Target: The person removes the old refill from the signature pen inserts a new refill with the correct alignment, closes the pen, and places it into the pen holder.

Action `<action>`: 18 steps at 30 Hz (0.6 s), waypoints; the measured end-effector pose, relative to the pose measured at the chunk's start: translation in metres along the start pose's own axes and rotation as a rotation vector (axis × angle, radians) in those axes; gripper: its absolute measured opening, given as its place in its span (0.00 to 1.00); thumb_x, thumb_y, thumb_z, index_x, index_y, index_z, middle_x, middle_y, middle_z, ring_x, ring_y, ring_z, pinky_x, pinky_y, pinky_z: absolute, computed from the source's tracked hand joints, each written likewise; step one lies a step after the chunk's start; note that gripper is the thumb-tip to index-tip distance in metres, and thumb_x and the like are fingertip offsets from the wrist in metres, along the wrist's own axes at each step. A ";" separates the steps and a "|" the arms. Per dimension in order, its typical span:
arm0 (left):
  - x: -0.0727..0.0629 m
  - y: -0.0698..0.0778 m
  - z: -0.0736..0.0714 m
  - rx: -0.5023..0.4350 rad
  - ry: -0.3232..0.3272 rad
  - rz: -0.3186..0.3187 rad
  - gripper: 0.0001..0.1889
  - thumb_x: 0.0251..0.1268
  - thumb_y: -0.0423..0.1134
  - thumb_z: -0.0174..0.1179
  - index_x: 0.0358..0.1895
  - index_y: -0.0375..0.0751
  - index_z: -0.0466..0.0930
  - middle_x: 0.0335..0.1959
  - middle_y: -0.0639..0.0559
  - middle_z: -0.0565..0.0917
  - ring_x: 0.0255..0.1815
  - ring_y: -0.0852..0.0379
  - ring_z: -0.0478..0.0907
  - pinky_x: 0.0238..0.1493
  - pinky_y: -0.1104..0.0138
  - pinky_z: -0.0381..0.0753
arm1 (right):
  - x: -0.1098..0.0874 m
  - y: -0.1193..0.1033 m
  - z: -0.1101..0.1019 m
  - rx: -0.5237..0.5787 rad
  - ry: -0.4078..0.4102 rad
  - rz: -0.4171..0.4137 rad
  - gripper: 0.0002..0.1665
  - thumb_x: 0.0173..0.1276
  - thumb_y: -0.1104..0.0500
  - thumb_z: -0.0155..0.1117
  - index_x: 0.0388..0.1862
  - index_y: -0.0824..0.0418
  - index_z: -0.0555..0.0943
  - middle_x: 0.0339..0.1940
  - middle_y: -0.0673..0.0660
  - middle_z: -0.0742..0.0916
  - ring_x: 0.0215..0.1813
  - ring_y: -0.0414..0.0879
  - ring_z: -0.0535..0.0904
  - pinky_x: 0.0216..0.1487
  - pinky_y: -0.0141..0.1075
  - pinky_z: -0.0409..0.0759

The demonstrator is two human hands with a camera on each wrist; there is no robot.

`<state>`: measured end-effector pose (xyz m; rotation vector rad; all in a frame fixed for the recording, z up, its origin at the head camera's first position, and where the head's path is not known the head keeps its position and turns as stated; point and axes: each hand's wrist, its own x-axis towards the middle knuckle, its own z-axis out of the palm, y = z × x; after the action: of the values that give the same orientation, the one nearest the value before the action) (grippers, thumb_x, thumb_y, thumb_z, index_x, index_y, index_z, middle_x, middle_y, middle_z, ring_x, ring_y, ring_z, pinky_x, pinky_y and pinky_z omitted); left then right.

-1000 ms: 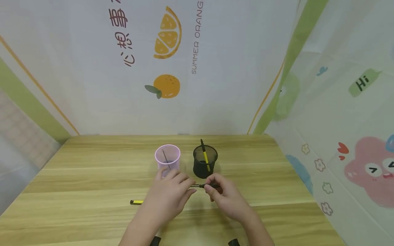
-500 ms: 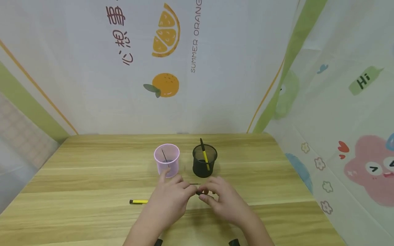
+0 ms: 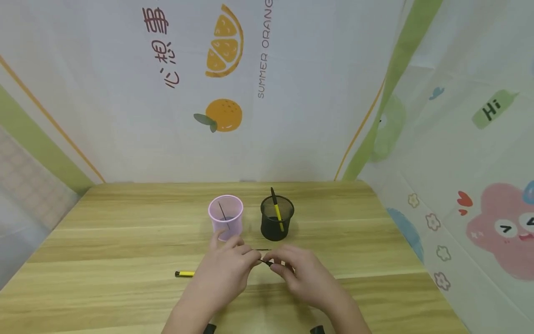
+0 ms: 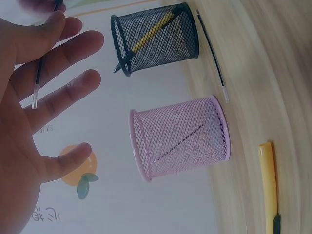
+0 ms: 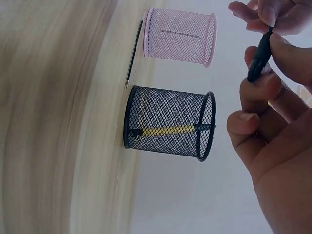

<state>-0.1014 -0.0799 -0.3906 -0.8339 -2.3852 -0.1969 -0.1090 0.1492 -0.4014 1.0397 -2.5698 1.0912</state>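
My left hand (image 3: 228, 270) pinches a thin pen refill (image 4: 38, 73) between thumb and index finger; its clear end shows below the thumb, and the other fingers are spread. My right hand (image 3: 308, 274) grips a short black pen section (image 5: 261, 56) with thumb and fingers. The refill's other end meets the narrow tip of this section, between the hands. A second refill (image 3: 262, 249) lies on the table just beyond my fingers. Left of my left forearm lies a yellow pen barrel (image 3: 185, 274) with a black end, partly hidden by the arm in the head view.
A pink mesh cup (image 4: 185, 146) stands beyond my left hand with a thin refill in it. To its right is a black mesh cup (image 3: 271, 233) holding a yellow and black pen (image 3: 278, 211). A printed cloth (image 3: 292, 139) hangs behind the wooden table (image 3: 125, 241).
My hands came closer together and slightly nearer to me, then the left drew back a little left, exposing the thin refill at the black section. The second refill now shows on the table.
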 end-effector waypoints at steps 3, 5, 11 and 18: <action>-0.002 -0.002 -0.001 -0.008 0.021 -0.006 0.08 0.56 0.40 0.78 0.34 0.58 0.88 0.29 0.66 0.89 0.41 0.59 0.80 0.62 0.41 0.78 | -0.001 0.000 0.000 -0.009 0.007 -0.009 0.13 0.74 0.65 0.69 0.51 0.49 0.87 0.43 0.44 0.90 0.36 0.29 0.76 0.39 0.25 0.80; -0.003 -0.004 -0.002 -0.015 0.017 -0.012 0.08 0.57 0.41 0.78 0.34 0.58 0.87 0.30 0.67 0.89 0.41 0.59 0.80 0.62 0.39 0.79 | -0.002 0.000 0.000 -0.016 0.011 -0.002 0.13 0.74 0.65 0.69 0.50 0.49 0.87 0.41 0.44 0.90 0.35 0.29 0.75 0.37 0.25 0.79; -0.004 -0.008 -0.008 -0.022 -0.030 -0.068 0.05 0.62 0.43 0.76 0.37 0.59 0.89 0.34 0.67 0.91 0.44 0.58 0.81 0.65 0.36 0.78 | -0.002 -0.001 -0.002 -0.020 0.008 0.021 0.12 0.75 0.65 0.68 0.50 0.48 0.87 0.41 0.45 0.90 0.35 0.29 0.74 0.38 0.26 0.80; -0.009 -0.016 -0.011 -0.023 -0.017 -0.088 0.02 0.67 0.44 0.73 0.39 0.58 0.89 0.36 0.67 0.91 0.44 0.59 0.81 0.65 0.35 0.78 | -0.003 0.000 -0.005 -0.028 0.017 0.048 0.11 0.76 0.64 0.67 0.51 0.49 0.88 0.43 0.42 0.90 0.37 0.29 0.76 0.40 0.28 0.82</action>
<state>-0.1003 -0.1008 -0.3855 -0.7445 -2.4423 -0.2537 -0.1075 0.1540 -0.3983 0.9637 -2.6017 1.0667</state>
